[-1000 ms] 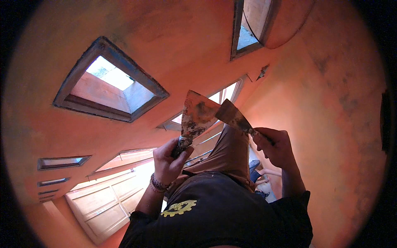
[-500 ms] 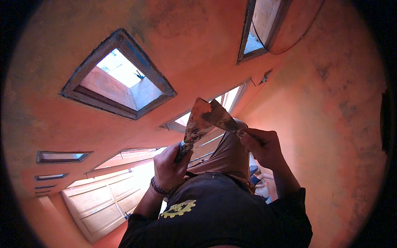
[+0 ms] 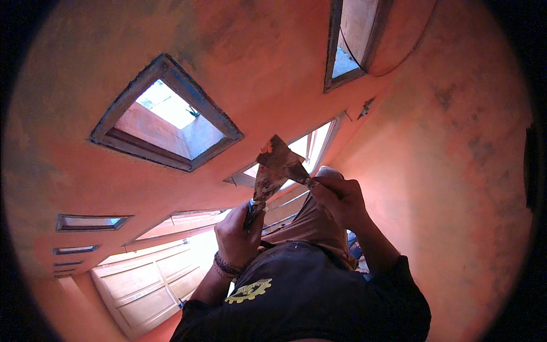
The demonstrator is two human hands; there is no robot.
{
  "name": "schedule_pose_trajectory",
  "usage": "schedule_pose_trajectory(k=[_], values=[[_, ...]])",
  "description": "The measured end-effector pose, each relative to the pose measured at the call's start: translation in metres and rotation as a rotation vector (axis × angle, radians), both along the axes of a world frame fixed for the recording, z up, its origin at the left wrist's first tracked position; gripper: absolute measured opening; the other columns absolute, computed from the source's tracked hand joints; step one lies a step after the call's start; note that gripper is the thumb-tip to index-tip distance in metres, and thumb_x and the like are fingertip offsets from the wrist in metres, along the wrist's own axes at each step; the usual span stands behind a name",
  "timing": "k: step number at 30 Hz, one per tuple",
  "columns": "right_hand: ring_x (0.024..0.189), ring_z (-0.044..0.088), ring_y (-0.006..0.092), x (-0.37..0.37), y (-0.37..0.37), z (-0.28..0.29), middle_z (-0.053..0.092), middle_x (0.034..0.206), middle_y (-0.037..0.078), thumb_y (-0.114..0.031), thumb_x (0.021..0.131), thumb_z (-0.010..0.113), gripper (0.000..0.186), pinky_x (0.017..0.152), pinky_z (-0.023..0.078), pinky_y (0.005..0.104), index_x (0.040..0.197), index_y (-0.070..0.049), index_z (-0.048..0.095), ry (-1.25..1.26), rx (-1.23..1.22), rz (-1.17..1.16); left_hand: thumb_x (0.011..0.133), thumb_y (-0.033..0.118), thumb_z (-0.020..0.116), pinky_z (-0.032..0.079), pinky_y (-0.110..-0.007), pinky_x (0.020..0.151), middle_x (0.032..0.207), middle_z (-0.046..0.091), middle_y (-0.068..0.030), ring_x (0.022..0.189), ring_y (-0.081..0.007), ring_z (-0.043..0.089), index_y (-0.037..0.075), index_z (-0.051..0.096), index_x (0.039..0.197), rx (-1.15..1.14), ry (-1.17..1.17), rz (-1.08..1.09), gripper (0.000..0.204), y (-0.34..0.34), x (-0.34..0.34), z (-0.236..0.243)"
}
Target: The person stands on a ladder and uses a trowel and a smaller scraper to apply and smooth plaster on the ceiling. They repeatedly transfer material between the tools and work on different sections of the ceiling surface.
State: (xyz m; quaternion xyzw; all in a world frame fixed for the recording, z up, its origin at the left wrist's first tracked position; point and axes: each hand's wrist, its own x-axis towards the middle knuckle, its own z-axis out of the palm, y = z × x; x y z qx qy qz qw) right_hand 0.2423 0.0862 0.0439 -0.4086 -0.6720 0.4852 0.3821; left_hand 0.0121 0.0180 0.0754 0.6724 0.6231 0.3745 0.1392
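My left hand (image 3: 236, 235), with bracelets at the wrist, is closed round the handle of a putty knife (image 3: 267, 184) that points upward, its metal blade smeared and stained. A second putty knife (image 3: 285, 161) is pinched in my right hand (image 3: 343, 200) and slants up to the left. Its blade lies across the upper part of the left one and hides much of it. A small lump of orange paste (image 3: 265, 148) shows at the edge of the crossed blades. Both tools are held up in front of my body.
An orange-painted wall (image 3: 273, 91) with dark patches rises ahead, with several framed openings (image 3: 165, 151) in it. Another blotchy wall (image 3: 450, 188) stands at the right. A pale panelled door (image 3: 145, 293) is at the lower left. Part of a person (image 3: 354, 245) shows beyond my right forearm.
My right hand has moved left, sliding its blade across the left putty knife toward the blade's far edge. An orange smear on the left blade is now covered; a lump shows at the edge.
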Motion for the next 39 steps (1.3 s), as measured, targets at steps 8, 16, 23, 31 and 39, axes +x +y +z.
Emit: schedule_pose_trajectory(k=[8,16,23,31,39], values=[[0.043,0.046,0.0077,0.009,-0.002,-0.008,0.055,0.063,0.004,-0.014,0.092,0.058,0.029,0.038,0.037,0.0221,0.115,0.004,0.06,0.266,-0.204,-0.027,0.081,0.011,0.071,0.046,-0.03,0.053,0.068,0.062,-0.0127,0.058,-0.0209,0.062,0.0,0.064,0.097,-0.073,-0.113,-0.01,0.021,0.004,0.0,-0.006],[0.046,0.047,0.0053,0.019,-0.023,-0.038,0.058,0.065,0.002,-0.021,0.093,0.059,0.031,0.041,0.038,0.0214,0.112,0.003,0.063,0.035,-0.215,-0.183,0.082,0.005,0.07,0.047,-0.025,0.071,0.085,0.068,-0.0058,0.077,-0.0082,0.059,-0.005,0.063,0.101,-0.261,-0.422,0.04,0.022,0.007,0.005,-0.008],[0.048,0.047,0.0034,0.007,-0.03,-0.035,0.056,0.063,0.0,-0.02,0.094,0.059,0.026,0.043,0.037,0.0205,0.109,0.001,0.065,0.074,-0.15,-0.23,0.082,0.007,0.071,0.046,-0.025,0.063,0.077,0.065,-0.0057,0.069,-0.0071,0.056,-0.003,0.063,0.1,-0.194,-0.386,0.033,0.022,0.005,0.012,-0.012],[0.048,0.046,0.0021,-0.003,-0.017,-0.023,0.055,0.061,-0.001,-0.017,0.095,0.056,0.024,0.043,0.036,0.0193,0.108,0.001,0.065,-0.035,0.083,-0.126,0.082,0.01,0.07,0.042,-0.026,0.053,0.065,0.059,-0.0076,0.057,-0.0087,0.052,-0.001,0.063,0.099,-0.142,-0.282,0.046,0.021,0.004,0.015,-0.004],[0.047,0.047,0.0024,0.013,-0.024,-0.035,0.056,0.061,-0.001,-0.019,0.095,0.057,0.024,0.043,0.037,0.0189,0.108,0.001,0.064,-0.084,-0.038,-0.193,0.083,0.007,0.07,0.047,-0.024,0.064,0.079,0.068,-0.0069,0.07,-0.0071,0.058,-0.003,0.064,0.098,-0.176,-0.318,0.054,0.02,0.002,0.013,0.0]])
